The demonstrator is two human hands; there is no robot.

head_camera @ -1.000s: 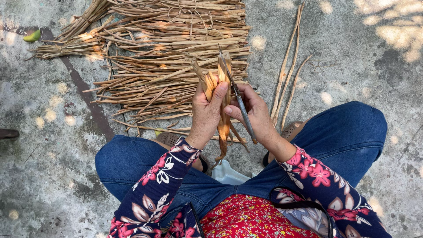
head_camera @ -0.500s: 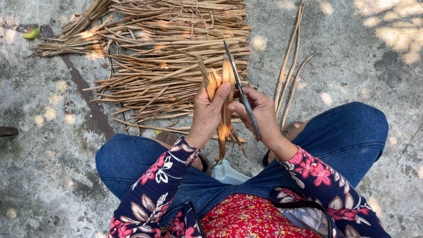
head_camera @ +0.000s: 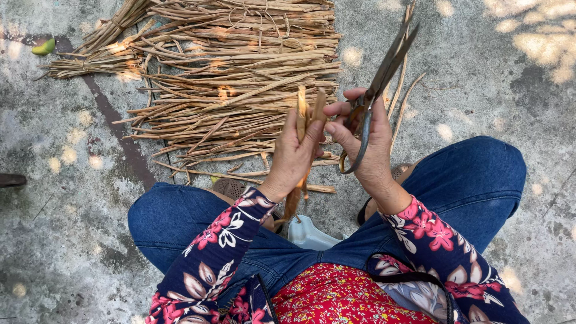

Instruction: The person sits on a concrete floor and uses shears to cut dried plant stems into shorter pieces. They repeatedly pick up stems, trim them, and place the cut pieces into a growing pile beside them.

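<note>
**Stalks in one hand, scissors in the other**

My left hand (head_camera: 294,157) is closing around a few dry stalks (head_camera: 307,114), thumb and fingers pressed against them so they are standing nearly upright in front of me, their lower ends hanging down past my wrist toward my lap. My right hand (head_camera: 367,144) is gripping a pair of dark scissors (head_camera: 378,84) by the handles, fingers curled through and around the loops; the blades are lying together and pointing up and away to the right. The two hands are sitting just beside each other, thumbs nearly meeting, with the scissors apart from the stalks.

I am sitting cross-legged in blue jeans (head_camera: 480,180) and flowered sleeves (head_camera: 222,240) on a concrete floor (head_camera: 60,180). Just beyond my hands a big pile of the same dry stalks (head_camera: 240,78) is lying on the floor, partly tied in bundles. A few loose stalks (head_camera: 403,90) are lying to the right of it, behind the scissors. A small green thing (head_camera: 43,47) is lying at the far left.
</note>
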